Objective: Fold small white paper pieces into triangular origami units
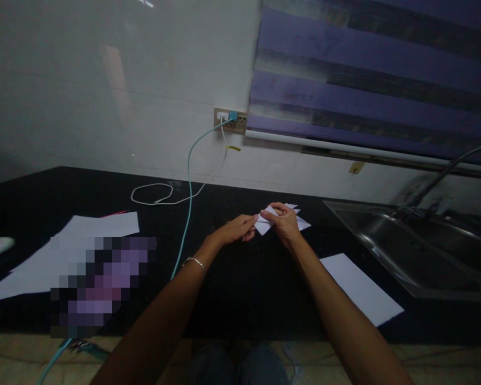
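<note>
Between my two hands is a small folded white paper [263, 226], held above the dark countertop. My left hand [240, 228] pinches its left edge with thumb and fingers. From the other side my right hand [282, 219] grips the paper, its thumb lying across the front and its fingers partly hidden behind. Just past my right hand lie other pointed white paper pieces [303, 223], partly covered by that hand. A plain white sheet [363, 289] rests on the counter beside my right forearm.
Loose white sheets [44, 264] spread over the left of the black countertop [248, 299], next to a blurred-out patch. A teal cable [189, 203] runs from the wall socket [241, 122] past my left arm; a white cable [152, 203] curls behind. At right is a steel sink [420, 267] with a faucet [428, 184].
</note>
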The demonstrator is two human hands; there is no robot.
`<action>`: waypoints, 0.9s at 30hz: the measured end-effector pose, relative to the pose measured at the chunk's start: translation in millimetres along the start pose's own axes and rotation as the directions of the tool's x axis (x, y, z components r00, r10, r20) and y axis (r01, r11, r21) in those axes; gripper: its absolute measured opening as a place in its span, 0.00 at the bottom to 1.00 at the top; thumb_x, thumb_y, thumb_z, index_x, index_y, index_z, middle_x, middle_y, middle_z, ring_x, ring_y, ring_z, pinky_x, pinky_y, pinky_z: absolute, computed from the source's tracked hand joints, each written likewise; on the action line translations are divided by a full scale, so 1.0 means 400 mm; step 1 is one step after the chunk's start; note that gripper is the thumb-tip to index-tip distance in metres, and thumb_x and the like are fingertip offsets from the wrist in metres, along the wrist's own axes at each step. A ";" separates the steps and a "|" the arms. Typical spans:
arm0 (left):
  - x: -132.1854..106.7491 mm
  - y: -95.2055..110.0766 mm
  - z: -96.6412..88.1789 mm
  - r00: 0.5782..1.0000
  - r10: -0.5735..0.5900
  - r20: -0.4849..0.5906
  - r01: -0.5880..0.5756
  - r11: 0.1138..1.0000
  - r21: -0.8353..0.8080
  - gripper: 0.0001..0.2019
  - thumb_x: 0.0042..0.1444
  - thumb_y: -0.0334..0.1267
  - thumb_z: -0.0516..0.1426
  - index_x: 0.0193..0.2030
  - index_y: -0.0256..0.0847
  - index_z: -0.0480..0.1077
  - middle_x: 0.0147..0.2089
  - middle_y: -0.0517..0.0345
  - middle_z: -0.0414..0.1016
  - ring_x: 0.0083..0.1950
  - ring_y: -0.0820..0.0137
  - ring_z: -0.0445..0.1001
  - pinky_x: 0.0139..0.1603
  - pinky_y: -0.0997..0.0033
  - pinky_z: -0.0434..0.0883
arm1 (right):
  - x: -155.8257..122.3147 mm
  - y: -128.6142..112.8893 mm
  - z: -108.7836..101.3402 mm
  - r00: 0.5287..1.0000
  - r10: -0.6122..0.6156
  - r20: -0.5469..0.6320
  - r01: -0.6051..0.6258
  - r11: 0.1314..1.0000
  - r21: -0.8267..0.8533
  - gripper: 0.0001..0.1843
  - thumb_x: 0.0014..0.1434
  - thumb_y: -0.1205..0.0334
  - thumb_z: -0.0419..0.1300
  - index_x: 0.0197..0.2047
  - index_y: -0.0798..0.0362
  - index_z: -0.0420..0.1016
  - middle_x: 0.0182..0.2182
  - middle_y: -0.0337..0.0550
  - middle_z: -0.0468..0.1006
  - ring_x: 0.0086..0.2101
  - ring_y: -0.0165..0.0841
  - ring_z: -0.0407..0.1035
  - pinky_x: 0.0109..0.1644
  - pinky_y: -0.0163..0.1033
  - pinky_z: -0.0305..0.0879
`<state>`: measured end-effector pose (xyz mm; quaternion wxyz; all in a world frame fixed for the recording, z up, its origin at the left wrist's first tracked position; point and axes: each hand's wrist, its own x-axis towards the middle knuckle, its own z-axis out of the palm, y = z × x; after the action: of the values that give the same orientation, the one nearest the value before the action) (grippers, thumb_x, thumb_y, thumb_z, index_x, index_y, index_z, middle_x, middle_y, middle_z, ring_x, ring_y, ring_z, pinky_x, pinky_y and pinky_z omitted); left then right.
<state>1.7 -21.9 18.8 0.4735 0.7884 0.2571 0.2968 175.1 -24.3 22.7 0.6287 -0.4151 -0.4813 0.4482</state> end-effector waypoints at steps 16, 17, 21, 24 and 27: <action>0.011 -0.032 0.002 0.991 0.013 -0.135 -0.016 1.000 -0.021 0.25 0.60 0.60 0.47 0.30 0.36 0.64 0.22 0.62 0.61 0.21 0.78 0.57 0.21 0.77 0.53 | -0.016 -0.017 0.004 0.976 0.102 0.192 -0.103 0.995 -0.007 0.21 0.39 0.51 0.73 0.35 0.53 0.77 0.27 0.39 0.79 0.27 0.32 0.73 0.33 0.37 0.70; 0.010 -0.031 0.002 0.989 0.013 -0.151 -0.019 0.999 -0.041 0.26 0.60 0.60 0.47 0.30 0.37 0.64 0.21 0.63 0.61 0.21 0.78 0.56 0.20 0.77 0.53 | -0.020 -0.023 0.002 0.973 0.096 0.211 -0.097 0.995 -0.008 0.21 0.40 0.52 0.73 0.35 0.52 0.77 0.28 0.39 0.79 0.28 0.32 0.73 0.34 0.37 0.70; 0.006 -0.020 -0.001 0.988 -0.007 -0.157 -0.011 0.993 -0.119 0.26 0.60 0.61 0.47 0.27 0.37 0.62 0.17 0.66 0.56 0.17 0.80 0.52 0.19 0.77 0.48 | -0.031 -0.041 -0.002 0.974 0.041 0.221 -0.035 0.999 -0.028 0.20 0.40 0.54 0.73 0.36 0.52 0.78 0.30 0.40 0.81 0.29 0.33 0.74 0.35 0.37 0.70; 0.005 -0.014 -0.005 0.989 -0.012 -0.146 -0.008 0.991 -0.133 0.26 0.61 0.60 0.47 0.26 0.38 0.61 0.15 0.67 0.54 0.16 0.80 0.50 0.19 0.77 0.47 | -0.028 -0.041 -0.007 0.976 0.022 0.216 -0.012 0.999 -0.049 0.19 0.40 0.55 0.73 0.36 0.53 0.78 0.30 0.41 0.81 0.29 0.33 0.74 0.35 0.38 0.70; 0.005 -0.011 -0.008 0.989 -0.015 -0.150 -0.006 0.990 -0.142 0.26 0.60 0.60 0.47 0.26 0.37 0.62 0.15 0.67 0.55 0.16 0.80 0.51 0.19 0.77 0.48 | -0.021 -0.034 -0.012 0.977 0.015 0.214 -0.001 0.998 -0.069 0.19 0.40 0.56 0.73 0.35 0.53 0.78 0.30 0.42 0.81 0.28 0.33 0.74 0.35 0.38 0.70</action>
<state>0.5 -16.8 16.3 0.5085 0.7274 0.2720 0.3720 181.0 -36.3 32.7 0.5565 -0.3875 -0.5598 0.4762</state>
